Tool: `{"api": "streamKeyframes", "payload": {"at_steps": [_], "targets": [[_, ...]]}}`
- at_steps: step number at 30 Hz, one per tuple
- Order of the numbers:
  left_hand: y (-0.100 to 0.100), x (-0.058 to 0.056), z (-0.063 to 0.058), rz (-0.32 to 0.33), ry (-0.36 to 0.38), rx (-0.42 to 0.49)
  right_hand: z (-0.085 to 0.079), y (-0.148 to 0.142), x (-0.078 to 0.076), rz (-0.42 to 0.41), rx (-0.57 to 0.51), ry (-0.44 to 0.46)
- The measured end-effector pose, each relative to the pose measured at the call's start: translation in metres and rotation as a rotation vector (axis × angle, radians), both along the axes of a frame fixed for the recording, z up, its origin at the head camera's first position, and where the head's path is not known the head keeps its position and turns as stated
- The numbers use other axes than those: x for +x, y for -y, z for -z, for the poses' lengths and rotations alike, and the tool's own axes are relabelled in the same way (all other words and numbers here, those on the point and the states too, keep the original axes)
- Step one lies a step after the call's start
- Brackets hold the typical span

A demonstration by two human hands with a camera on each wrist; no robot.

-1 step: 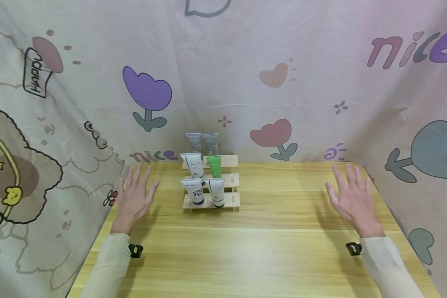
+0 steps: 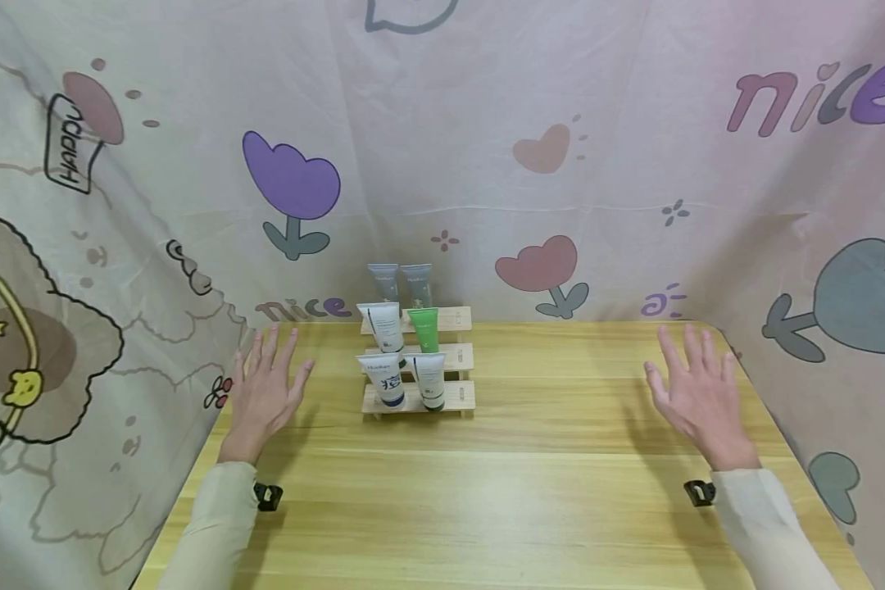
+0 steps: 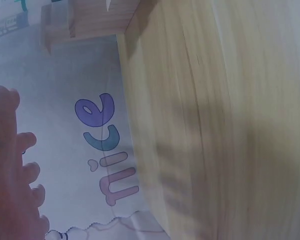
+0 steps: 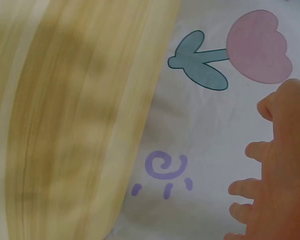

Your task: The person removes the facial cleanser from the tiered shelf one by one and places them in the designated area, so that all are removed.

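Your left hand (image 2: 260,401) is near the left edge of the surface (image 2: 531,500), your right hand (image 2: 702,401) near its right edge; they're well apart, fingers (image 2: 270,347) straight; toward the back edge, a wooden rack (image 2: 460,395) bears a green tube (image 2: 426,329), three white tubes (image 2: 430,378), two grey tubes (image 2: 418,284).

Passable broadly over the table (image 2: 546,492) in front of the stepped rack (image 2: 457,397) and to its right; narrower on its left. Blocked at the rack by six standing tubes (image 2: 425,329); walled in behind and at both sides by printed cloth (image 2: 428,164).
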State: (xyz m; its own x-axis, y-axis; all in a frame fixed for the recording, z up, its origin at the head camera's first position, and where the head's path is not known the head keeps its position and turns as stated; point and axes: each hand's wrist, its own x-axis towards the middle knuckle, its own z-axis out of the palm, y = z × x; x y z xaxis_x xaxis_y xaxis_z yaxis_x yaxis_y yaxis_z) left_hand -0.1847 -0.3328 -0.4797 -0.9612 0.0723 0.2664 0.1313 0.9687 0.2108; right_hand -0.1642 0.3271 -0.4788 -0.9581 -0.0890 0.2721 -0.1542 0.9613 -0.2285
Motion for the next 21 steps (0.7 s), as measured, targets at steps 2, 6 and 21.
{"api": "streamKeyframes", "payload": {"at_steps": [2,6,21], "targets": [[0.000,0.001,-0.001,0.000,-0.002,0.002,0.000,0.001,0.000,-0.003,-0.004,0.001],[0.000,0.002,-0.006,-0.004,0.000,0.008,0.001,0.003,-0.001,-0.009,-0.012,0.000],[-0.002,0.008,-0.006,-0.020,0.019,0.017,0.002,0.018,-0.003,-0.033,-0.008,0.033]]}}
